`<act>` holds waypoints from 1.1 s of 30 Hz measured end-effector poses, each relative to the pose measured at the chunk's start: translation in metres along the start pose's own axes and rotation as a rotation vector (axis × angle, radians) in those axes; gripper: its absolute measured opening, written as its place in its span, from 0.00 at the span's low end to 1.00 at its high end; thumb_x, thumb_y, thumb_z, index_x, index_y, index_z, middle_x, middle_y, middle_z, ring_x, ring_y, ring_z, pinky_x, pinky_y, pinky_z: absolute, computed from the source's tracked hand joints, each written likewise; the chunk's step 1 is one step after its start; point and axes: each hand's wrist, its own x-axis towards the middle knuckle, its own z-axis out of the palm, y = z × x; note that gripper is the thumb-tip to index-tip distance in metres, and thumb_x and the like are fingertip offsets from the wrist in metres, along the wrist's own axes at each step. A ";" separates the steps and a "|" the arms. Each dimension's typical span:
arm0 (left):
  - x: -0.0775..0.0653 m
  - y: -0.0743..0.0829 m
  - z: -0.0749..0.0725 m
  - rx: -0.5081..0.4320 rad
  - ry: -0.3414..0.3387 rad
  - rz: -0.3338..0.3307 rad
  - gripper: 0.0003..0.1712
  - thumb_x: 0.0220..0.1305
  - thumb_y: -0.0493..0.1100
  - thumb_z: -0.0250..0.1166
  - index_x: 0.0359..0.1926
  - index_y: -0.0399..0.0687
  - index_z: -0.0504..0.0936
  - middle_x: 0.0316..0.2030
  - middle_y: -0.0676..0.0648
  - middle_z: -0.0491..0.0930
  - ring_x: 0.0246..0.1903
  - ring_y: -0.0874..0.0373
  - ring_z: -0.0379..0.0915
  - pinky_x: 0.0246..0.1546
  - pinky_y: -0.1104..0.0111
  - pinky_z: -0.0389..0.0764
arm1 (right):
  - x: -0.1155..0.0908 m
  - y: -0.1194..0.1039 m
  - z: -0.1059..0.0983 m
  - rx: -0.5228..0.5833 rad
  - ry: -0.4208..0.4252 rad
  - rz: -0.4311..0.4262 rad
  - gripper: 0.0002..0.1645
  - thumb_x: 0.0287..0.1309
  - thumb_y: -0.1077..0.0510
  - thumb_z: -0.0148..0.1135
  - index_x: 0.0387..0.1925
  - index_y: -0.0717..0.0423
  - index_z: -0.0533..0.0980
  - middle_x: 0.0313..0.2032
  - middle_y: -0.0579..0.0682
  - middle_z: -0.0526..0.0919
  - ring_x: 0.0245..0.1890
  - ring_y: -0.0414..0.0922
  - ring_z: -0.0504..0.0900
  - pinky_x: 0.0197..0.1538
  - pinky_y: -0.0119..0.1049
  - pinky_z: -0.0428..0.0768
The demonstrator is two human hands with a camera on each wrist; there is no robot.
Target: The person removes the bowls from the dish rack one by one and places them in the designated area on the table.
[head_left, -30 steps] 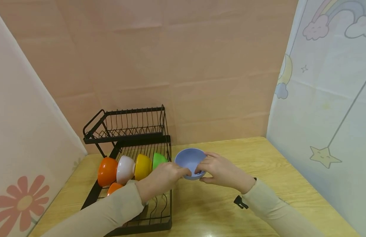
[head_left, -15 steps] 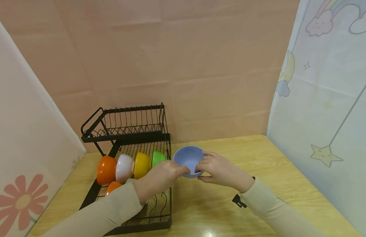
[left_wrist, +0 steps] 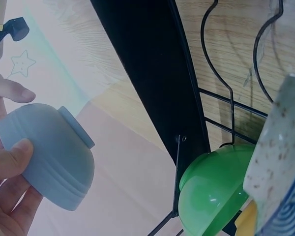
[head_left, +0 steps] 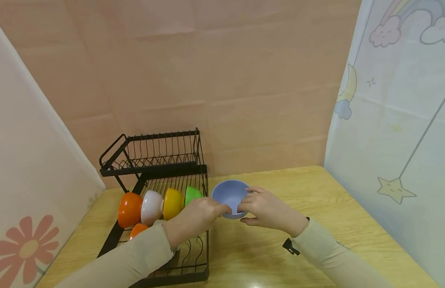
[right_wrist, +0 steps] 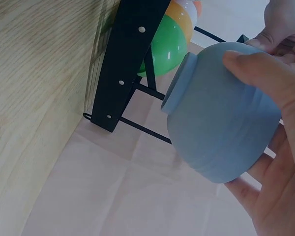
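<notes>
A light blue bowl [head_left: 229, 192] is held up just right of the black dish rack [head_left: 188, 276], its inside facing me. My left hand [head_left: 197, 218] pinches its near left rim, fingers reaching inside. On the right side my right hand [head_left: 267, 210] grips the rim, with fingers inside and the thumb outside. Both wrist views show the outer wall and foot ring of the bowl [left_wrist: 54, 152]. Beside it, on the rack, a green bowl [left_wrist: 214, 191] stands on edge.
An orange bowl [head_left: 130, 210], a white bowl [head_left: 152, 206] and a yellow bowl [head_left: 173, 203] stand in the rack's lower tier. A second orange bowl [head_left: 137, 230] and a speckled dish [left_wrist: 280, 152] are partly hidden. The wooden table [head_left: 280, 256] extends right.
The hands and the bowl keep nearly the same place and hold. Only slight shifts of the whole view show.
</notes>
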 end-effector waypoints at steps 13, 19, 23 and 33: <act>0.004 0.000 -0.004 -0.020 -0.020 0.001 0.17 0.53 0.32 0.72 0.44 0.52 0.83 0.34 0.54 0.87 0.31 0.65 0.81 0.37 0.74 0.82 | -0.001 0.002 -0.001 -0.049 0.036 -0.011 0.17 0.40 0.46 0.79 0.29 0.45 0.79 0.27 0.36 0.83 0.32 0.35 0.81 0.56 0.43 0.78; 0.003 0.001 -0.003 -0.021 -0.023 -0.003 0.17 0.54 0.32 0.71 0.44 0.52 0.83 0.34 0.54 0.87 0.30 0.65 0.81 0.36 0.75 0.81 | -0.001 0.001 0.000 -0.051 0.039 -0.017 0.17 0.40 0.46 0.78 0.29 0.45 0.80 0.27 0.36 0.83 0.31 0.35 0.81 0.56 0.43 0.78; 0.002 0.001 -0.002 -0.023 -0.022 -0.004 0.18 0.53 0.32 0.72 0.44 0.52 0.83 0.34 0.55 0.87 0.30 0.65 0.80 0.36 0.74 0.81 | -0.001 0.001 0.000 -0.046 0.044 -0.013 0.16 0.40 0.47 0.78 0.29 0.45 0.80 0.27 0.36 0.82 0.31 0.36 0.81 0.56 0.43 0.78; 0.002 0.001 0.000 -0.009 0.011 0.009 0.17 0.53 0.32 0.72 0.43 0.53 0.83 0.32 0.55 0.87 0.28 0.66 0.80 0.35 0.75 0.81 | -0.002 0.001 0.001 -0.059 0.063 -0.026 0.16 0.38 0.48 0.79 0.28 0.45 0.80 0.26 0.36 0.82 0.31 0.36 0.81 0.55 0.43 0.79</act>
